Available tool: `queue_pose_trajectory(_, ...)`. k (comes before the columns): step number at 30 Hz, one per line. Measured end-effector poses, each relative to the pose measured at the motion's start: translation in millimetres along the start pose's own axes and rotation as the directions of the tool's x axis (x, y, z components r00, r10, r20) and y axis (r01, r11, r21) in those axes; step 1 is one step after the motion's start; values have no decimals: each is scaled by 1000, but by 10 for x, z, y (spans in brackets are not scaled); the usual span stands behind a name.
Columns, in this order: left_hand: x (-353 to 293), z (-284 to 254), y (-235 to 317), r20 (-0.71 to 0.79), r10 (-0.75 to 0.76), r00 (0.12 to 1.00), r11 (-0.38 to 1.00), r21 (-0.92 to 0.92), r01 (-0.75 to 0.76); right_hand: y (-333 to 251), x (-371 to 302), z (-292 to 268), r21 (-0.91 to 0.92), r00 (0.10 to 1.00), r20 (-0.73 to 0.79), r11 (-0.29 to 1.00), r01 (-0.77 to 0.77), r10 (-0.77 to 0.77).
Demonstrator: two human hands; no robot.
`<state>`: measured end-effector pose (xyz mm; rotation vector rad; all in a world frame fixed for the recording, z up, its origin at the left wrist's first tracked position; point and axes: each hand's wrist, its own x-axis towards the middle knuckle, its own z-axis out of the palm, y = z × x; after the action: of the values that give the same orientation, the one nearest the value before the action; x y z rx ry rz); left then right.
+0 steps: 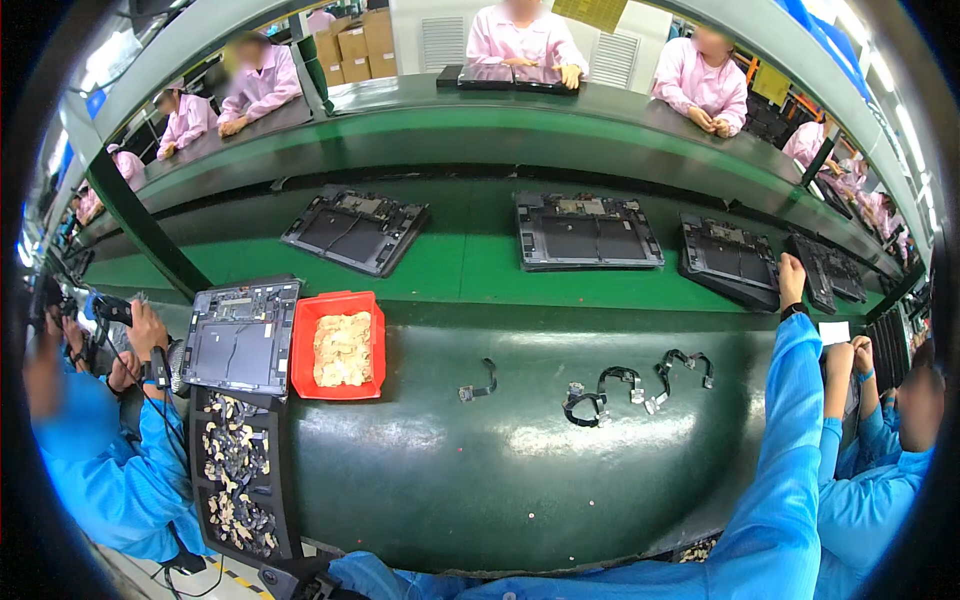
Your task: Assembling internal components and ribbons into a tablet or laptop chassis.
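My right arm reaches far out to the right in a blue sleeve. My right hand (792,281) is closed on the right edge of an opened laptop base (728,255), which lies tilted on the green conveyor belt (462,240). Dark battery packs and a circuit board show in the base. Of my left arm only the blue sleeve (362,578) shows at the lower edge; the hand itself is not visible. On the dark green bench (430,480) in front of me lie several short black cables (584,408) with connectors, and a single one (478,382) apart.
Other opened laptop bases (588,232) rest along the belt. To the left stand a red bin (300,345) of beige pieces, another laptop base (240,340) and a black tray (283,480) of small parts. Co-workers in blue sit close on both sides; people in pink work across the line.
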<state>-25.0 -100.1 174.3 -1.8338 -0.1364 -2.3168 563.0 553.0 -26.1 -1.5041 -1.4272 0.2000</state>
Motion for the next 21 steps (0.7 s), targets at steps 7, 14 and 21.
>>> queue_pose_trajectory(7, 35, -117, 258, 172, -400, 900, 910, -42, 412, -2159, -853, 456, 180, 856, 465, 971, 157, -225)
queue_pose_trajectory(14, 205, -126, 136, 232, -432, 872, 749, -446, 490, -3245, -1820, 1033, -161, 541, 838, 980, 113, 75)
queue_pose_trajectory(21, -24, -472, 511, -5, -155, 988, 921, -363, 142, -3224, -2008, 1638, -381, 652, 725, 918, 113, 221)
